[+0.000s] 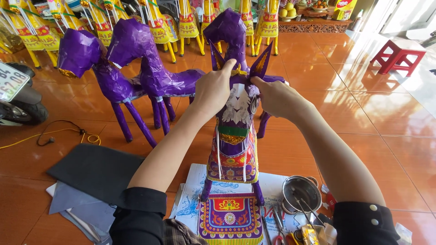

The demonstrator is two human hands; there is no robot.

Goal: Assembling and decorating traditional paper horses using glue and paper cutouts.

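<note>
The patterned cloth (230, 217) lies closest, under your horse (234, 136).
Your left hand (212, 88) and right hand (272, 96) pinch the horse's head, fixing its ears. Next, I think, press gently.

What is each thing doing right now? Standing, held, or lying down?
Decorated purple paper horse: upright, head held.
Left hand: gripping the horse's head.
Right hand: pinching beside its ear.
Two plain purple horses: standing, undecorated.
Metal bowl: upright, tools inside.
Red stool: upright.
</note>
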